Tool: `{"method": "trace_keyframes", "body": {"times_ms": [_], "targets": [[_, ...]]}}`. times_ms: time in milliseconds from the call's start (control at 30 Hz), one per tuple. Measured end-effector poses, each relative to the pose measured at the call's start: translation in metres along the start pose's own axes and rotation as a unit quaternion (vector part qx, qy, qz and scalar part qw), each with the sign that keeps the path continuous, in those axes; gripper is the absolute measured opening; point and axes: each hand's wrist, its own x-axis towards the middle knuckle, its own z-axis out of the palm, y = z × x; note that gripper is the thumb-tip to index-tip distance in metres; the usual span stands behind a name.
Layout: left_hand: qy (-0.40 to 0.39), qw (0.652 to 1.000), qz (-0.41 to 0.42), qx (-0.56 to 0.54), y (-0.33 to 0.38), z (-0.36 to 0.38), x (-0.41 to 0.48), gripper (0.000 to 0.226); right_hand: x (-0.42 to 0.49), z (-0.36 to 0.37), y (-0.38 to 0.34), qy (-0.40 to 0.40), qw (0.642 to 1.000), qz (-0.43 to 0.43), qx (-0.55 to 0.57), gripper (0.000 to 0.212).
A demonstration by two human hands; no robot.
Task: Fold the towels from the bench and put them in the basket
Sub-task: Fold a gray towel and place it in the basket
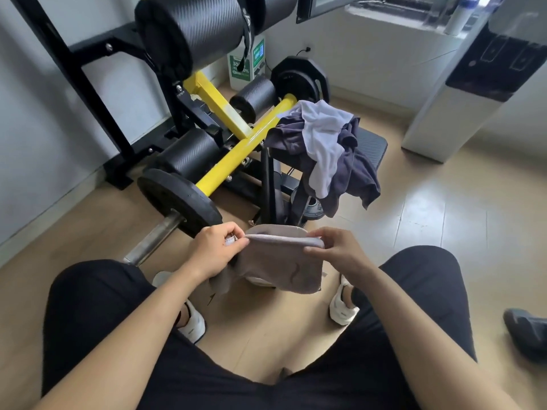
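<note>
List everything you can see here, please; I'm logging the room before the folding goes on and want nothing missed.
Grey towel: one, taupe grey, held up between the knees.
Towels on bench: a heap, dark navy and pale lilac, draped over the bench end.
Bench: one, black, centre right.
Exercise machine: one, yellow bar, black roller pads.
Weight plates: two seen, black, one near left, one at the back.
Water dispenser: one, white and black, right.
Dark shoe: one, right edge.
Floor: light wood.
Basket: none that I can identify.
Left hand, right hand: pinching the towel's top edge.
Legs: black shorts, white shoes.
</note>
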Motion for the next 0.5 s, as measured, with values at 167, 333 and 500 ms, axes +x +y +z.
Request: {"method": "trace_keyframes", "body": {"times_ms": [167,333,500], "targets": [[0.028,0.999,-0.016,0.016,-0.001,0.002,0.006,0.016,0.003,0.002,-0.001,-0.044,0.976,0.119,0.176,0.027],[0.026,0.999,-0.020,-0.012,-0.004,0.003,0.009,0.015,0.008,0.007,-0.002,-0.041,0.961,0.156,0.226,0.026],[0.015,0.999,-0.009,-0.037,0.000,0.002,0.008,0.016,0.015,0.013,0.002,0.046,0.982,0.089,0.161,0.013]]}}
